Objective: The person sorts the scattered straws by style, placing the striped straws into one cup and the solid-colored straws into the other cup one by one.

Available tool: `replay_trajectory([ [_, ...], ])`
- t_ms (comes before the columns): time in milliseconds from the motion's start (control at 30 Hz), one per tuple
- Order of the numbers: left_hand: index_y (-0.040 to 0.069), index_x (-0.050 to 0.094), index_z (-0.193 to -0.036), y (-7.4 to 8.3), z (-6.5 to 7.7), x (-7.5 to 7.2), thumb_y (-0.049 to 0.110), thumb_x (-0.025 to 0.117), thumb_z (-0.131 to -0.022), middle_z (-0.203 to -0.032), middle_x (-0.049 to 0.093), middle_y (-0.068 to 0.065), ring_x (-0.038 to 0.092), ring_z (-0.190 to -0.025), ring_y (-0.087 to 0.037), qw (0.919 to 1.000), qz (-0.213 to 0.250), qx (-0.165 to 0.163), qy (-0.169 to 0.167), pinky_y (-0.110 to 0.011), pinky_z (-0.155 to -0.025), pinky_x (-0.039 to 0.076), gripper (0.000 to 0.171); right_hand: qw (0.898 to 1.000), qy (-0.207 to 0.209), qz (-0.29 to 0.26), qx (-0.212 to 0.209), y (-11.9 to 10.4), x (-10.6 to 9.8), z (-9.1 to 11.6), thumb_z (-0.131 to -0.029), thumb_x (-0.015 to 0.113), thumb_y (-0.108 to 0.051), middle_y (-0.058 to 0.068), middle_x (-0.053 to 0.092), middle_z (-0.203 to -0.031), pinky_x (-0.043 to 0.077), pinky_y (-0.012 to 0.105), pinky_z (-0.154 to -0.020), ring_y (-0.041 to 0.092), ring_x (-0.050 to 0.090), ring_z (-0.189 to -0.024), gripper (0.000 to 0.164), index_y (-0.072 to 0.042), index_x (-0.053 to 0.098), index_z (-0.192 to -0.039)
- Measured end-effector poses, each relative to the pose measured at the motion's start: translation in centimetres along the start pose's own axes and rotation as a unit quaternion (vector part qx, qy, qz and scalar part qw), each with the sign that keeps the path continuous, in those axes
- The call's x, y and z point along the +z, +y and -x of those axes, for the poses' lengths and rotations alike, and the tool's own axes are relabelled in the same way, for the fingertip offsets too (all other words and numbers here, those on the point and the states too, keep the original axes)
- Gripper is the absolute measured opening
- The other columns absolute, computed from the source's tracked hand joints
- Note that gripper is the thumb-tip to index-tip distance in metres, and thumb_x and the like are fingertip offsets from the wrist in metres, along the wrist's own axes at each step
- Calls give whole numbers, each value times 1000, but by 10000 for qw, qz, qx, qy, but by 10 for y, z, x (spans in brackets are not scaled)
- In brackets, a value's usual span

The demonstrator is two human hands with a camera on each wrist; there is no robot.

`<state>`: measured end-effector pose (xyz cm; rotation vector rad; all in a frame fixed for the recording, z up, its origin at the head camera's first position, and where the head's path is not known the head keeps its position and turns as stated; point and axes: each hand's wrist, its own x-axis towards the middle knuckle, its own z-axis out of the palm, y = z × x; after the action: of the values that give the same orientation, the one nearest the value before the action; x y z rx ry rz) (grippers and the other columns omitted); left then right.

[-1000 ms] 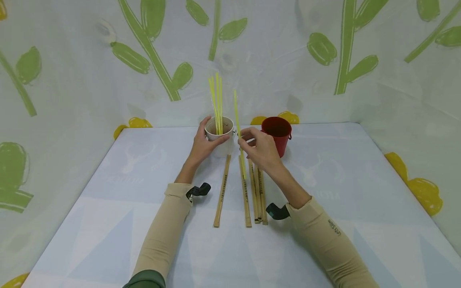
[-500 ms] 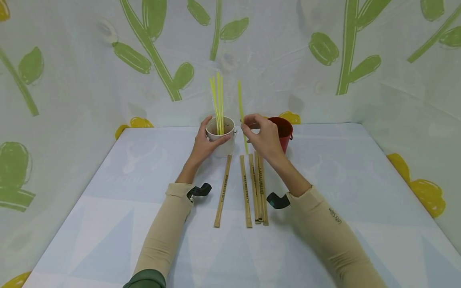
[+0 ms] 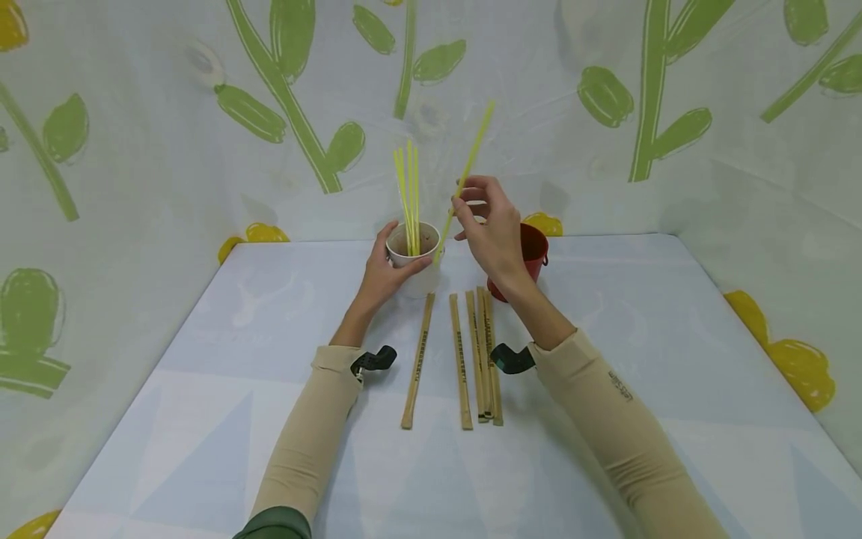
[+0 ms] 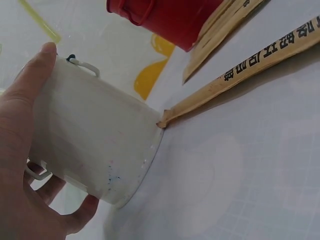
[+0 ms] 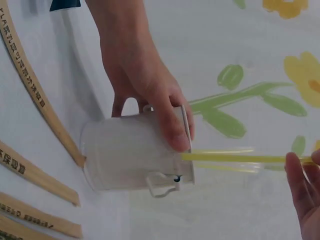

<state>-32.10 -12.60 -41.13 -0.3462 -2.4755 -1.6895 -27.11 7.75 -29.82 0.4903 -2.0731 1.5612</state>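
My left hand (image 3: pixel 381 275) grips a small white bucket (image 5: pixel 125 150) with wire-like side handles, thumb across the front near the rim. Several thin yellow straws (image 3: pixel 409 196) stand upright in it. To its right, my right hand (image 3: pixel 494 233) pinches one more yellow straw (image 3: pixel 475 150) between thumb and fingers. This straw tilts, its top leaning right and its lower end close beside the white bucket's rim in the head view. In the right wrist view, the pinched straw (image 5: pixel 240 158) overlaps the rim near the left thumb.
A red bucket (image 3: pixel 534 247) stands right of the white one, partly hidden behind my right wrist. Several narrow brown paper sleeves with printed characters lie on the table: one sleeve (image 3: pixel 417 367) at left, another sleeve (image 3: pixel 461 367) in the middle, and a bunch (image 3: pixel 486 359) at right.
My right hand has risen with the yellow straw, lifting it from over the paper sleeves and tilting its top to the right. The left hand stays on the white bucket.
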Motion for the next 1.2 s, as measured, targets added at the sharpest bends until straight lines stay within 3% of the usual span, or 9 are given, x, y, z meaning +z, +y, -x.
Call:
replay_trajectory([
  [167,44,25,-149,-3,0,1,48,80,-78,-152,39,-3,41,-138,-24,9999,4,60,86,-53,-109,38,90,9997,44,77,-237,-29,3,-1,-96,60,-4,24,65,-109,58,45,-65,38,70,-91,27,3,55,-121],
  [367,45,25,-149,-3,0,1,50,80,-77,-154,37,-3,39,-140,-24,9999,-39,20,91,-53,-110,36,90,9996,85,119,-224,-43,6,-2,-96,58,-4,23,66,-110,59,34,-64,37,71,-92,25,1,55,-120],
  [600,44,25,-149,-5,-1,2,49,79,-78,-153,38,-2,40,-139,-25,10000,-39,29,59,-54,-110,37,89,9999,-80,144,7,-36,9,0,-95,59,-1,23,66,-112,59,31,-63,36,70,-94,25,2,55,-119],
  [833,44,26,-148,-5,-1,2,50,79,-78,-151,40,0,42,-137,-22,9999,-4,121,86,-52,-109,38,89,9997,-119,-174,-84,-12,15,0,-96,59,-2,25,65,-110,57,52,-65,43,68,-93,25,3,56,-120],
  [1067,43,27,-147,-4,-1,3,47,80,-78,-151,41,-1,42,-136,-23,9998,40,185,91,-52,-109,38,87,9995,-315,-34,-31,14,22,1,-96,62,-10,14,67,-108,59,40,-61,27,71,-90,25,-3,58,-120],
  [1200,45,27,-147,-4,-2,3,48,80,-78,-151,41,1,42,-136,-22,9998,47,201,73,-52,-109,38,86,9989,-474,-10,-16,21,24,3,-97,61,-10,14,66,-108,59,42,-62,30,70,-90,23,-4,58,-118],
])
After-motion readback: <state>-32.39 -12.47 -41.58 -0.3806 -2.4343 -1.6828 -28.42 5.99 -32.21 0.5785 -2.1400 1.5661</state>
